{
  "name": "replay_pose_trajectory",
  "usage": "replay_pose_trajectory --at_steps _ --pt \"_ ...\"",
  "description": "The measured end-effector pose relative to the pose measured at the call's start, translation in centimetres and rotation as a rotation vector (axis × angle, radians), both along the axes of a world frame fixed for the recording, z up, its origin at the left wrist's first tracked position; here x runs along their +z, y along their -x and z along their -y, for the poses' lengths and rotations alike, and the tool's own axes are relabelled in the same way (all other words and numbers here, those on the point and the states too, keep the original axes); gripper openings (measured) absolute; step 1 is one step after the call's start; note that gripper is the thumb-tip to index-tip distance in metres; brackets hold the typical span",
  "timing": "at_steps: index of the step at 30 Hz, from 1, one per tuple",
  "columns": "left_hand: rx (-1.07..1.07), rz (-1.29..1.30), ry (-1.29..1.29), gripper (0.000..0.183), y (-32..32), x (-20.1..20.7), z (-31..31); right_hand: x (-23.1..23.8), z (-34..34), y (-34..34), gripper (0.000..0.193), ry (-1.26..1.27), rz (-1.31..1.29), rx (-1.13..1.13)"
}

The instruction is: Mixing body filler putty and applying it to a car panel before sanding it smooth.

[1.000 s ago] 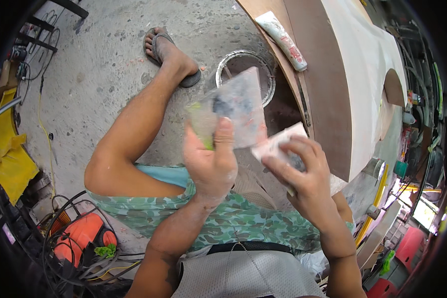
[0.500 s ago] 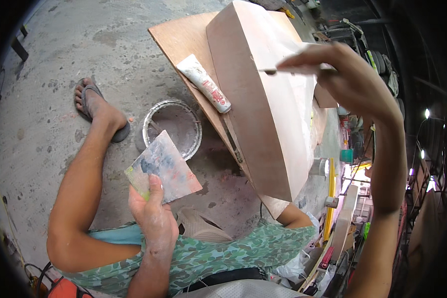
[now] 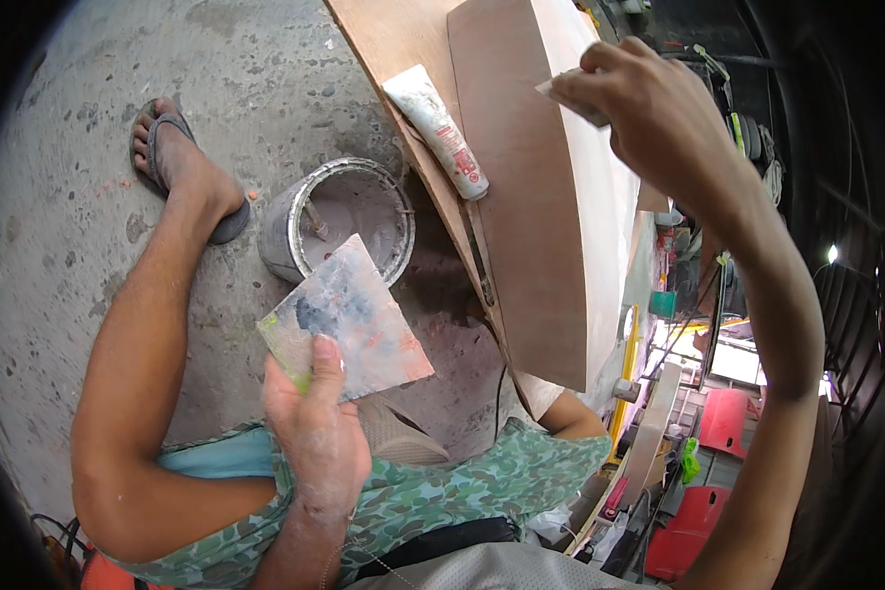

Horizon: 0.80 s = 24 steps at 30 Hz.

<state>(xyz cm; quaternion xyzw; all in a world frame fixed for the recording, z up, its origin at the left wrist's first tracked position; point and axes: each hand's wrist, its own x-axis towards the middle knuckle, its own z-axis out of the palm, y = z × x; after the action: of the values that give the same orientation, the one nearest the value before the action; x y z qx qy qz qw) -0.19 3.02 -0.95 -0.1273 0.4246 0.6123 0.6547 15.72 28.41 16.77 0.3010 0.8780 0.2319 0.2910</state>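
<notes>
- Pinkish-brown workpiece (image 3: 521,206), box-shaped: our landmark, lying on a wooden board (image 3: 403,34).
- Flat pale spreader (image 3: 549,88): at the workpiece's upper ridge, pinched in the fingers of our right hand (image 3: 654,118); contact unclear. We judge light, even pressure and a low blade best.
- Stained square plate (image 3: 359,320): left of the workpiece, gripped by our left hand (image 3: 323,433), thumb on top; we advise holding it level.
- White tube (image 3: 438,133): just beside the workpiece.
- Open bucket (image 3: 279,236): left of the workpiece.
</notes>
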Motion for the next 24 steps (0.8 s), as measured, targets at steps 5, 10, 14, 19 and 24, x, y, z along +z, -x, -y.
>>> replay_pose_trajectory --at_steps 5,10,14,19,24 --pt "0.021 0.021 -0.012 0.035 0.1 -0.2 0.2 -1.4 2.6 -2.2 0.036 -0.226 0.099 0.211" --pt "0.028 0.053 -0.005 0.033 0.0 -0.1 0.0 -2.1 3.0 -2.8 0.041 -0.27 0.113 0.226" --pt "0.014 0.056 -0.011 0.033 0.0 -0.3 0.1 -2.4 2.7 -2.8 0.043 -0.306 0.158 0.21" --pt "0.021 0.069 -0.011 0.034 -0.1 -0.4 0.1 -2.9 2.4 -3.0 0.045 -0.327 0.189 0.233" --pt "-0.003 0.062 -0.011 0.037 0.0 -0.8 0.2 -3.2 3.8 -2.2 0.043 -0.284 0.229 0.248"
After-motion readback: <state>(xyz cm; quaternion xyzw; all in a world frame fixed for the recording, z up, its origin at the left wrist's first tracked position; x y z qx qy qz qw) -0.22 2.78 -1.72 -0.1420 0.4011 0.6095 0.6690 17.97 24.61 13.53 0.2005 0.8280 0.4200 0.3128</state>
